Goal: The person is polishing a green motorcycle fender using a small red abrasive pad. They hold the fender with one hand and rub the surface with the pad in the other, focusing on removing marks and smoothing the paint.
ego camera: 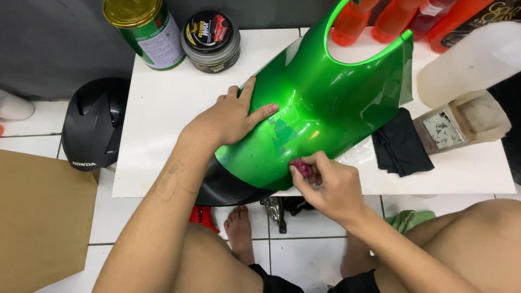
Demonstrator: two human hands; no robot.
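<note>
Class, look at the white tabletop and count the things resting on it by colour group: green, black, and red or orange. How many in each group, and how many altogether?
Green: 2, the glossy panel and the gold-lidded can.
Black: 2, the round tin and the folded cloth.
Red or orange: 4 bottles, partly cut off at the top edge.
Total: 8

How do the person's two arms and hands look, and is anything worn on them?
Both arms are bare from the hands up to the frame edge: no sleeves, gloves, watch or bracelets are visible. The left hand shows no rings on its fingers, and its nails are short. The right hand also seems ringless, with short nails. A faint mark, possibly a tattoo, shows on the left forearm; its shape is unclear.
</note>
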